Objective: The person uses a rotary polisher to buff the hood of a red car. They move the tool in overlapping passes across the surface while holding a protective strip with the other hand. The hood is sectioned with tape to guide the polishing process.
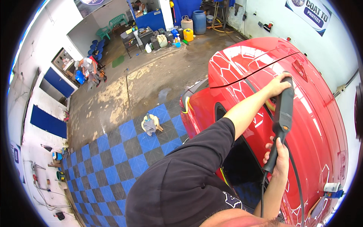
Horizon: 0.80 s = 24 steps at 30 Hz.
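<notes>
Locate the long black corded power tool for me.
The tool is right of centre in the head view, over the glossy red car, left hand on its far end, right hand on its narrower near handle.

"What's underfoot?"
"Blue and dark-grey checkered tiles point(112, 174), then patchy, stained concrete point(162, 70)."
"Around it?"
"White walls point(321, 47), blue panels point(48, 122) at left, green chairs point(118, 22) and blue seats point(96, 49) farther back."

The polisher point(284, 111) seemingly rests on the car point(319, 125).
</notes>
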Available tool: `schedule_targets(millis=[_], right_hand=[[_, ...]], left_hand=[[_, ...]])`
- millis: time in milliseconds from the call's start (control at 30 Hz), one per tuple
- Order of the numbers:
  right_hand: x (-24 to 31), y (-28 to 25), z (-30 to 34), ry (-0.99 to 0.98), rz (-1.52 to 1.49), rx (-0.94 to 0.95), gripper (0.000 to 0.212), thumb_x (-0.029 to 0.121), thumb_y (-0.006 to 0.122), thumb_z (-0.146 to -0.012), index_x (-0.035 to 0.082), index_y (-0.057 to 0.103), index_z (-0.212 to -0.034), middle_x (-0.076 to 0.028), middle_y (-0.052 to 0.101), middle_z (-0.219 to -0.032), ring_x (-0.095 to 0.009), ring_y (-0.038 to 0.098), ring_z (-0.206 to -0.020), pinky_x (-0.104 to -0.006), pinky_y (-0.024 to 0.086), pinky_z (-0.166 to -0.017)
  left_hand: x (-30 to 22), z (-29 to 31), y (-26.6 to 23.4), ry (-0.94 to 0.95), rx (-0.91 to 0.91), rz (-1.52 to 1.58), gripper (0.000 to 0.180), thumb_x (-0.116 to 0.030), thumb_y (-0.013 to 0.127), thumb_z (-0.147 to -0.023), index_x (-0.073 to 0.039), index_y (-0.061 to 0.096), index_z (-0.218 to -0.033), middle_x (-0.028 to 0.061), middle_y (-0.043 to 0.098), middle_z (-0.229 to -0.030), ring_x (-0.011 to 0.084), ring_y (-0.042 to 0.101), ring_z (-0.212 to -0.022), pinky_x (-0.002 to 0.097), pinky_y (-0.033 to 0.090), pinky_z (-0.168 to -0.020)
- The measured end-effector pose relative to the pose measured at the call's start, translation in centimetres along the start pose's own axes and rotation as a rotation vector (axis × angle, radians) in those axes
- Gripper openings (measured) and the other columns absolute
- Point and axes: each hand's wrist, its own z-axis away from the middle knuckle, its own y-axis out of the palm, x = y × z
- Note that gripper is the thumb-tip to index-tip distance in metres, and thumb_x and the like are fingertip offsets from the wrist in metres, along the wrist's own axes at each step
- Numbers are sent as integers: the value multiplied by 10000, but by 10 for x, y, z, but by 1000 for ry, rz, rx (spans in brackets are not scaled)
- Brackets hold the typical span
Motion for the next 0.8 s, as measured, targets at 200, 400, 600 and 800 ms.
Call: schedule_targets(millis=[200, 400, 600, 800], right_hand=[[0, 0, -6, -15, -28, -24, 451, 363, 665, -1061, -15, 545, -1276, -124, 679, -859, -169, 642, -498, -309, 530, -421], [0, -7, -19, 14, -13, -23, 503, 414, 690, -1044, -12, 541, -1265, -118, 677, -823, -166, 650, -507, -312, 547, -437], [4, -1, -23, 87, 30, 14, 592, 469, 667, -1048, -29, 513, -1328, -119, 670, -813, -163, 634, -497, -320, 540, -442], [11, 2, -31, 32, 112, 26, 488, 483, 718, -1008, 19, 572, -1042, -142, 696, -816, -170, 659, -509, -306, 555, -443]], left_hand=[[18, -12, 3, 35, 4, 24, 583, -200, 697, -906, -114, 580, -1471, 155, 659, -1309, 234, 668, -1112, 383, 537, -998], [31, -24, -1, 66, -16, -16, 563, -191, 686, -916, -113, 583, -1463, 146, 627, -1366, 222, 616, -1207, 375, 509, -1041], [2, -16, -17, 18, 34, -34, 541, -219, 664, -940, -128, 583, -1466, 145, 632, -1327, 222, 650, -1111, 377, 528, -994], [-17, -15, -22, -65, 64, 26, 536, -224, 670, -954, -127, 586, -1474, 150, 633, -1356, 216, 648, -1146, 362, 522, -1014]])
